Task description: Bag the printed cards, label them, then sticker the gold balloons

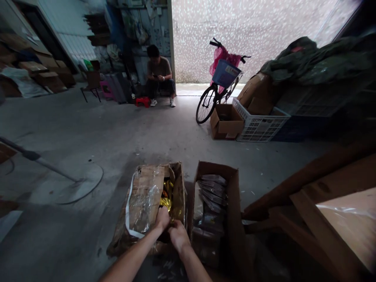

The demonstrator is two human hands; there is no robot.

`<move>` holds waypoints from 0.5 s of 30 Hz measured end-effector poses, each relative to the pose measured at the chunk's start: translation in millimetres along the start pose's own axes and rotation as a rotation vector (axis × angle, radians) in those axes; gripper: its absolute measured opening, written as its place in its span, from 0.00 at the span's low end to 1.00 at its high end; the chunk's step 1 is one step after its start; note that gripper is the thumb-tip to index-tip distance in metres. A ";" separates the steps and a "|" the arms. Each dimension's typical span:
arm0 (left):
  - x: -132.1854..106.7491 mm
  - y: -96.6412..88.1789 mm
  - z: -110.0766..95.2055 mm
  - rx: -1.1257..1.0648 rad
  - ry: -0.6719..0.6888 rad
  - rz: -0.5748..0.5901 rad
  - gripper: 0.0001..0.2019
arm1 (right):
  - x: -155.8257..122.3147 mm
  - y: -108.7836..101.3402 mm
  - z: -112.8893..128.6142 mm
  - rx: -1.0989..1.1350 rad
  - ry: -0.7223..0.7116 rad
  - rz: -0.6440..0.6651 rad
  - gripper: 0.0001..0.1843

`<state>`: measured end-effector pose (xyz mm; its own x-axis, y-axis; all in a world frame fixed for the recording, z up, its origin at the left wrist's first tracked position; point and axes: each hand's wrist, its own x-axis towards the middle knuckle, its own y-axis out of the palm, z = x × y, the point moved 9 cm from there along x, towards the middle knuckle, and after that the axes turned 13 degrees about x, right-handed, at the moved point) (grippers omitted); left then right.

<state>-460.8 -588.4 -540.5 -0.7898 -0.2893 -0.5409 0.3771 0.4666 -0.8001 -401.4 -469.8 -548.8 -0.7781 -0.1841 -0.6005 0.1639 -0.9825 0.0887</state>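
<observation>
1. On the concrete floor, a torn cardboard carton and a second carton stand just apart, directly before the person, probably so that both lie within easy reach.
2. The left hand sits at the torn carton's mouth, curled narrow against gold foil packets. Its fingers are hidden, so I cannot tell whether it grips them.
3. The right hand is close beside the left, also curled, near the carton's right wall. Nothing held shows in it, though its fingers are hidden too.
4. A cardboard flap, wrapped in clear plastic film and edged by a white strap, leans to the left, seemingly to leave the opening free.
5. Dark foil packs stand tilted in an overlapping row inside the second carton, apparently on edge to save space.
6. Farther off, a seated person looks down at a phone held in both hands; a bicycle stands near a white plastic crate.
</observation>
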 end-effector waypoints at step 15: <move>-62.5 -189.0 -10.4 -0.613 0.147 -0.022 0.15 | -72.4 2.7 57.6 0.075 -0.395 -0.017 0.60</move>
<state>-487.7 -649.9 -352.8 -0.8689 -0.2062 -0.4500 0.0492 0.8687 -0.4930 -379.6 -460.8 -459.3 -0.9560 -0.1508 -0.2517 0.1160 -0.9822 0.1478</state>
